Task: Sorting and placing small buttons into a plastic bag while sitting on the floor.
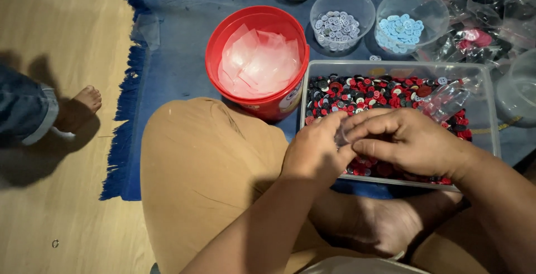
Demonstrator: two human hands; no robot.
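Red, black and white buttons [368,92] fill a clear rectangular plastic tray [484,92] that lies on a blue fringed rug [178,56], just in front of the seated person's crossed legs. Both hands meet above the tray's near left corner. The left hand [314,150] and the right hand [405,142] are pressed close together, their fingertips pinching a small clear plastic bag [341,136] between them; what the bag holds cannot be told.

Touching the tray's left side stands a red bucket [255,109] filled with a pile of thin clear bags [257,65]. Beyond the tray's far edge sit two round clear tubs: one with white buttons [336,28] and, to its right, one with pale blue buttons [399,30]. A heap of packed plastic bags [486,20] with dark and red contents lies at the rug's far right corner. A loose bag [446,100] rests on the buttons inside the tray.

Off the rug's left edge, on the wooden floor [56,39], another person's bare foot [81,106] and jeans cuff show.
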